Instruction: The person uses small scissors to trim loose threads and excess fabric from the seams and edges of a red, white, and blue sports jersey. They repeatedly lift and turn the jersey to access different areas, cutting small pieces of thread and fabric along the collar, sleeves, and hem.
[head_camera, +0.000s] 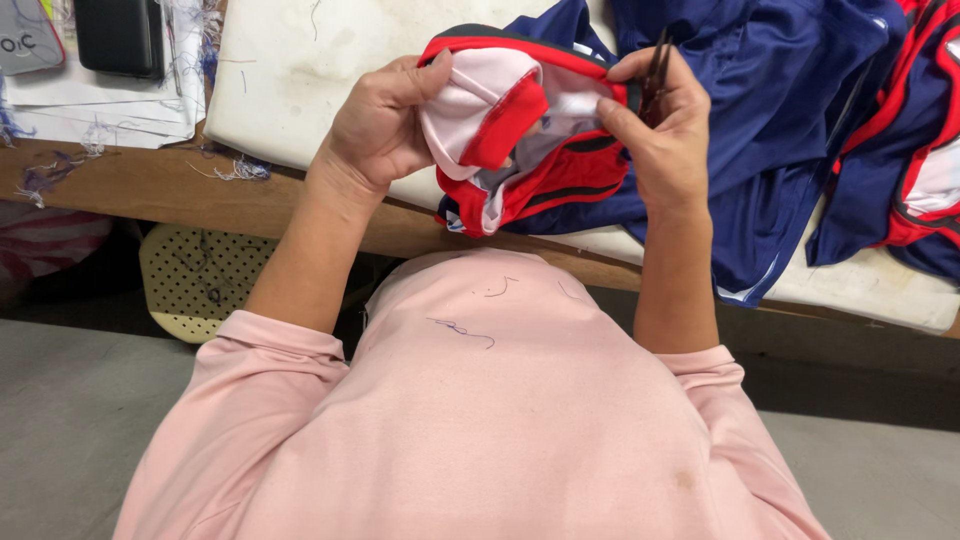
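Observation:
My left hand (385, 125) grips a folded part of a red, white and navy garment (520, 140), thumb pressed on the white inner fabric. My right hand (660, 130) pinches the garment's red edge and also holds a small dark thread snipper (657, 72), its tips pointing up. The garment is lifted just above the table's front edge, turned partly inside out. The rest of it trails into blue fabric behind.
A white padded board (300, 70) covers the wooden table (150, 185). More navy and red garments (860, 120) are piled at the right. Papers with thread scraps (100, 110) and a black device (122, 35) lie at the far left. A perforated cream seat (195, 275) is below.

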